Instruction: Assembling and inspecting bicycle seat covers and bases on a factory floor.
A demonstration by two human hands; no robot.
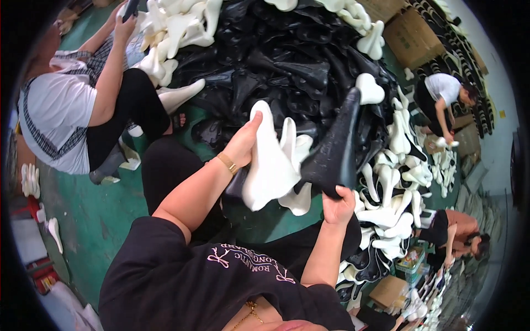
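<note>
My left hand [241, 144] is closed on a white bicycle saddle pad [268, 171], thumb on its face near the narrow end, which points up. A black bicycle saddle shell [335, 151] is held by its wide lower end in my right hand [338, 206], its narrow nose pointing up. The two pieces are apart, side by side. Between and behind them are more white pads [300, 199], partly hidden by the one I hold. Beyond my hands lies a big heap of glossy black saddle shells [265, 71].
White pads [389, 182] are piled along the right, others [179, 27] at the far left. Close on my left a person [72, 110] sits; two more people [444, 94] [458, 231] bend over at the right. Cardboard boxes [411, 38] stand far right on the green floor [116, 220].
</note>
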